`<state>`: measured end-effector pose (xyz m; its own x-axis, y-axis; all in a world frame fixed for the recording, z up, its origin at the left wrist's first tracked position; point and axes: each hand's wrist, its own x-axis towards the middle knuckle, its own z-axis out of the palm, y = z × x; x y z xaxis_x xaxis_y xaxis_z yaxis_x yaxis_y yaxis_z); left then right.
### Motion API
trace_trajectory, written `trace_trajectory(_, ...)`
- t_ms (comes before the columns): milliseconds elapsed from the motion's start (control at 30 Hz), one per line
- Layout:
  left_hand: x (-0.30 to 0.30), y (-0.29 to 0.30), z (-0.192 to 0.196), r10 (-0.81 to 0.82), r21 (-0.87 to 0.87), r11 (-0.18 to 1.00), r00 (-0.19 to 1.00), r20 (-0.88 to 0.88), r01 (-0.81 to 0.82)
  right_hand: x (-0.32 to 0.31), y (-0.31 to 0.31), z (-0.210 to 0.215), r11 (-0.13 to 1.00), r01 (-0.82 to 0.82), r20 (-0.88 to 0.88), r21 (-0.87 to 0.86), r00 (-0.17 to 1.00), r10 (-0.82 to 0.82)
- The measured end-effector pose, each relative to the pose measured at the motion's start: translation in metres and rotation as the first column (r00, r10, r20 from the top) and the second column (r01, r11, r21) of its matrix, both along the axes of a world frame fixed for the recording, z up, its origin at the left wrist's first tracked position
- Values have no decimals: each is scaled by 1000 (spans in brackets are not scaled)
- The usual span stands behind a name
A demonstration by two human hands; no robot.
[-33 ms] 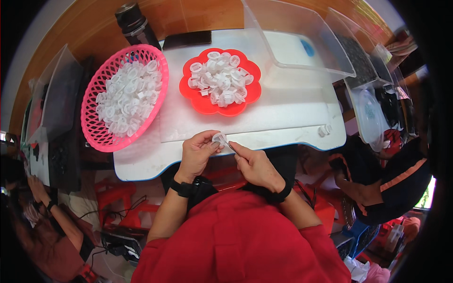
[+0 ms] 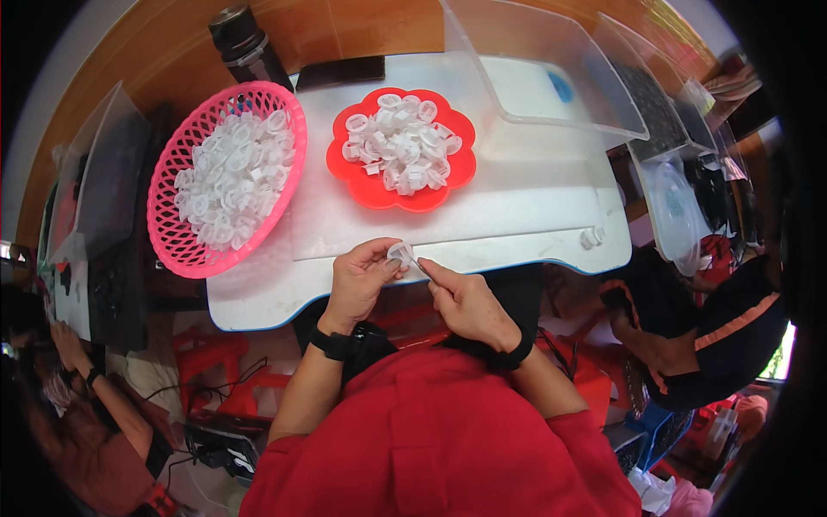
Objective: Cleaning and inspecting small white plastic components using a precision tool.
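Note:
At the table's front edge my left hand (image 2: 359,280) pinches a small translucent white plastic ring-shaped part (image 2: 401,253) between thumb and fingertips. My right hand (image 2: 469,303) is closed around a thin tool (image 2: 421,266); its slim tip meets the part, and the rest is hidden in my fingers, so its kind cannot be told. Beyond my hands, a red flower-shaped plate (image 2: 399,200) carries a heap of similar white parts (image 2: 403,142). To its left a pink lattice basket (image 2: 161,202) holds a larger pile of white plastic parts (image 2: 233,177).
The white table (image 2: 517,202) has a few loose white parts (image 2: 592,238) near its right front corner. At the back stand a dark bottle (image 2: 245,43), a flat black object (image 2: 341,72) and a clear plastic bin (image 2: 560,126). Other people sit left and right.

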<state>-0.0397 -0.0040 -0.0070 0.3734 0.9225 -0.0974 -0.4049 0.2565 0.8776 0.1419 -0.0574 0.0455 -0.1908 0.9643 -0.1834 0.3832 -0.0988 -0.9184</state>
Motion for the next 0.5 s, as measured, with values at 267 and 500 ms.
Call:
trace_trajectory(267, 1, 0, 1, -20, -9, 1000, 999, -32, 20, 2, 2, 7, 996, -45, 182, 71, 983, 31)
trace_trajectory(500, 1, 0, 5, -35, 5, 999, 996, -86, 36, 0, 5, 7, 997, -53, 194, 47, 980, 43)
